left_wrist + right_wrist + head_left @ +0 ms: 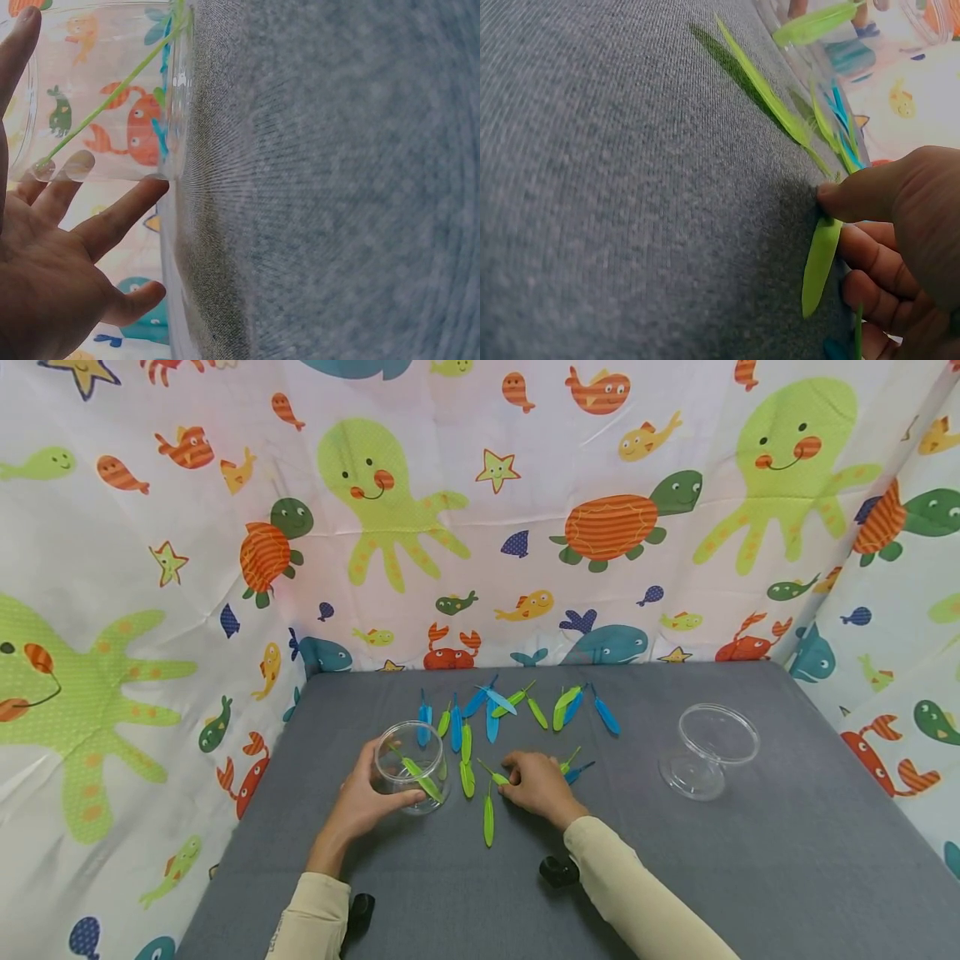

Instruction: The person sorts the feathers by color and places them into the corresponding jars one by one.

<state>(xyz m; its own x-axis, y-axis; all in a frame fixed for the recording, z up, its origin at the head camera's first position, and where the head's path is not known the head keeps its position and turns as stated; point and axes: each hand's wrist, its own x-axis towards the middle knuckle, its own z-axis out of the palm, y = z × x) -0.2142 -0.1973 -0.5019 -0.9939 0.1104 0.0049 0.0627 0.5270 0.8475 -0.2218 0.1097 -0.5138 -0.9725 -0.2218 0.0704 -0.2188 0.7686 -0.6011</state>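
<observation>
My left hand holds a clear round jar, thumb in front and fingers behind. Inside the jar lies a green feather, its thin edge crossing the left wrist view. On the grey cloth, my right hand pinches a green feather between thumb and fingertips. Another green feather lies just in front of that pinch. Beyond the right hand's knuckles a blue feather and a green feather show, partly hidden by the hand.
Several blue and green feathers spread across the grey table behind the hands. At the right stands a clear footed bowl. A curtain with sea animals hangs along the back and sides.
</observation>
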